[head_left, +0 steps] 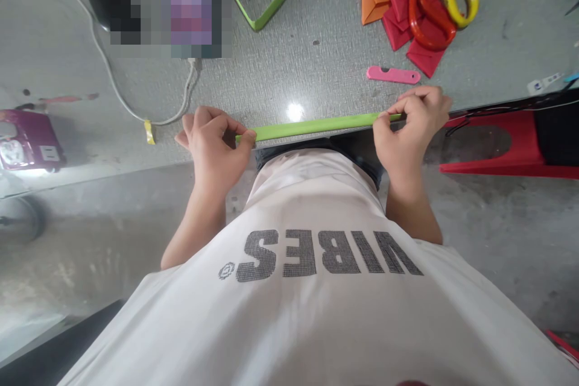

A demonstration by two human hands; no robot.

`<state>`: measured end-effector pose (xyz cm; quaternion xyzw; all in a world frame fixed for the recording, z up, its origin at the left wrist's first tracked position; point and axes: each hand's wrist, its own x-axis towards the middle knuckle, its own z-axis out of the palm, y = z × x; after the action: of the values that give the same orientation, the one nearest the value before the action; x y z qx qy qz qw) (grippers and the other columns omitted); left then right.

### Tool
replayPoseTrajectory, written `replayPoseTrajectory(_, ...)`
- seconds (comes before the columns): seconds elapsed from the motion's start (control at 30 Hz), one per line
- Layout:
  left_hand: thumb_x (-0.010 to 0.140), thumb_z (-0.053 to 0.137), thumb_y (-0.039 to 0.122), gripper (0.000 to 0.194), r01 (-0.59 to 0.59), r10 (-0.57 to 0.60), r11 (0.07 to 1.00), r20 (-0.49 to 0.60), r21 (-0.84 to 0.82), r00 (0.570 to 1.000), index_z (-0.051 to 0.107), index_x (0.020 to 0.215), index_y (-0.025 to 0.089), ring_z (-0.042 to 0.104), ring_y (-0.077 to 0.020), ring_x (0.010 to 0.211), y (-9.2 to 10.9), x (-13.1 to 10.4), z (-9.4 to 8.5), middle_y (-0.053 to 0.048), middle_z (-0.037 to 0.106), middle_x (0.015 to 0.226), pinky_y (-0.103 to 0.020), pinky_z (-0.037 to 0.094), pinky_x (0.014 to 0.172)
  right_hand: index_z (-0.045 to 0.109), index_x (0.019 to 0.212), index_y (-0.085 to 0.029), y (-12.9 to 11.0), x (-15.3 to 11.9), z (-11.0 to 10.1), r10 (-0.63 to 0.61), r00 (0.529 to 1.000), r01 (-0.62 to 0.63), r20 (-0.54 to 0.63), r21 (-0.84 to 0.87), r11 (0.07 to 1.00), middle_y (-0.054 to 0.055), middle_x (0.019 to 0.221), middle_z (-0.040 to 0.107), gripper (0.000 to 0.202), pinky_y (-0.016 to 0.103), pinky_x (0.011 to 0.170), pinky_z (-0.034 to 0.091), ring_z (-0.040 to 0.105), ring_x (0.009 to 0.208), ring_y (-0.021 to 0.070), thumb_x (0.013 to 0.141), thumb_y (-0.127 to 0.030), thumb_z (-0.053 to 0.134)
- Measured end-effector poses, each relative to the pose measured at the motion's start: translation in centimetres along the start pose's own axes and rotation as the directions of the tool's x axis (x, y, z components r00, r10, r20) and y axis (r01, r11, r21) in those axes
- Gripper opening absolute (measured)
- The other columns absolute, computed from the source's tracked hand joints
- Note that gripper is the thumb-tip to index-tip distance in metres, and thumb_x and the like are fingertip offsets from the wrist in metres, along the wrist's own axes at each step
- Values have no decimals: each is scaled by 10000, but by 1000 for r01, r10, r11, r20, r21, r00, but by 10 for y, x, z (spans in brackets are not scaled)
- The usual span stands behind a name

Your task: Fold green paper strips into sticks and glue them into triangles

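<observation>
Fingers of your left hand (216,148) and right hand (409,132) pinch one end each of the green strip (314,126) at the near edge of the bench (271,75), so keep it straight and evenly taut, without pulling so strongly that it may crease or tear.

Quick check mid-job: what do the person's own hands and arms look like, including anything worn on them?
The left hand and right hand are bare, with no gloves, rings or watch showing. The forearms are uncovered too. The person wears a white shirt with dark, finely patterned block lettering reading "VIBES", upside down in this view.
</observation>
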<state>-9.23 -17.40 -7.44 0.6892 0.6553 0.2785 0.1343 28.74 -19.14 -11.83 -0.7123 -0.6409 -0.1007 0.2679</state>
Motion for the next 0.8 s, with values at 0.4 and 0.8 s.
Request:
replayPoseTrajectory(0.4,1123,680,242,116,-289,311,936,-87,201,947,768,1093,312,699,-381,1150,5,-9,13,-134,830,1233,-634,488,935,761,1092,-262,5,-10,6,-86,991,96,-105,97,991,189,1320,668,357,621,1133,455,617,1349,435,1232,-433,479)
replayPoseTrajectory(0.8,1154,665,277,176,-433,412,893,164,124,896,826,1116,337,776,-358,1086,36,-2,19,-101,861,1185,-605,555,982,899,1068,-331,-29,-2,-24,-166,952,147,258,93,985,117,1147,783,307,626,1095,430,676,1166,376,1166,-417,621)
